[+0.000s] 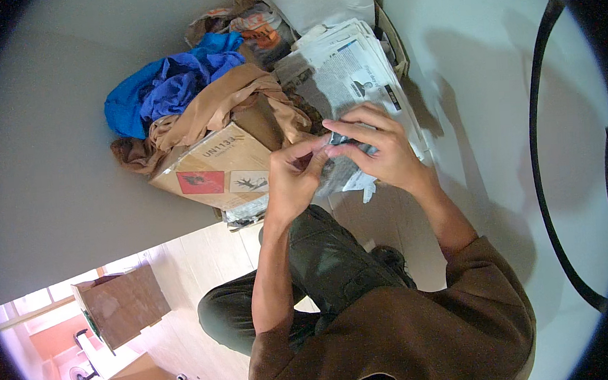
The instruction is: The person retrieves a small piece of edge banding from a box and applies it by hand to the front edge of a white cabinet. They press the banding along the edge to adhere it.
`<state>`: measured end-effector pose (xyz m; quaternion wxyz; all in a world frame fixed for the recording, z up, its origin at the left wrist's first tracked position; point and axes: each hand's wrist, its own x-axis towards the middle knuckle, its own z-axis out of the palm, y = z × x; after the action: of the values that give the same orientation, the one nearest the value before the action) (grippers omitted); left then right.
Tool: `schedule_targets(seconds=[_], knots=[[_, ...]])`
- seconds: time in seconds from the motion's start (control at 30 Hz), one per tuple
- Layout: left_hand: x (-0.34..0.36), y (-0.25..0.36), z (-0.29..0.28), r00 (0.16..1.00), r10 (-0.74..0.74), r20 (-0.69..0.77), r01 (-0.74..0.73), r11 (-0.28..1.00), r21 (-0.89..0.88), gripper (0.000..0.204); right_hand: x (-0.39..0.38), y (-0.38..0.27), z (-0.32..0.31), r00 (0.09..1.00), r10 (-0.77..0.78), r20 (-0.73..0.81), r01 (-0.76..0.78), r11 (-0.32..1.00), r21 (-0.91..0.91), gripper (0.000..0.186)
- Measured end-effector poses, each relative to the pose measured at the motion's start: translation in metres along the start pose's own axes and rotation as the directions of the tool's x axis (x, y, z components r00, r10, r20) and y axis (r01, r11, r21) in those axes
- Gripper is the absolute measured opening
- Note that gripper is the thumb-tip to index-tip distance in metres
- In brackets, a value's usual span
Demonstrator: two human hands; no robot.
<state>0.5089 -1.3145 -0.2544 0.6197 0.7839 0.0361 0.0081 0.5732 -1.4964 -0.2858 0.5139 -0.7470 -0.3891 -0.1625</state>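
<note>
My two hands meet above the edge of a stack of newspapers [373,67]. Between their fingertips is a small grey-blue, shiny piece [338,138], too small and too covered to name. My right hand [388,150] grips it, thumb below and fingers above. Thumb and fingers of my left hand [291,180] are pinched together at its left end. Just left of my hands a cardboard box [253,148] with red and white labels stands tilted. Tan cloth [232,90] spills over its top, with crumpled blue cloth [179,83] behind.
A crumpled bag with orange print [263,36] and a white sack [327,4] lie at the back. Pale walls rise on both sides, and a black cable [535,120] curves along the right. A brown wooden cabinet [126,305] stands at lower left on the tiled floor [190,263].
</note>
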Motion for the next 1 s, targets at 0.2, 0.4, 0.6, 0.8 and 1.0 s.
schedule_targets(seconds=[0.2,0.4,0.6,0.8,1.0], knots=[[-0.004,0.014,-0.001,0.998,0.064,0.003,-0.064,0.996,0.061,0.017,-0.001,-0.009,-0.001,0.989,-0.063,-0.132,0.057,0.997,-0.05,0.04],[-0.005,0.024,0.002,0.996,0.088,-0.014,-0.087,0.994,0.071,0.019,-0.004,-0.01,0.001,0.98,-0.066,-0.19,0.046,0.993,-0.107,0.031],[0.001,0.037,0.01,0.994,0.094,-0.048,-0.075,0.95,0.304,0.012,0.003,-0.01,0.003,0.963,0.14,-0.229,-0.126,0.989,0.075,0.012],[0.007,0.024,0.012,0.948,0.315,-0.034,-0.27,0.86,0.433,0.01,0.0,-0.003,0.004,0.982,0.095,-0.165,-0.082,0.993,0.082,0.01],[0.004,0.016,0.025,0.816,0.577,-0.024,-0.398,0.591,0.702,0.011,-0.004,-0.001,0.015,0.904,0.397,-0.155,-0.328,0.881,0.342,0.009]])
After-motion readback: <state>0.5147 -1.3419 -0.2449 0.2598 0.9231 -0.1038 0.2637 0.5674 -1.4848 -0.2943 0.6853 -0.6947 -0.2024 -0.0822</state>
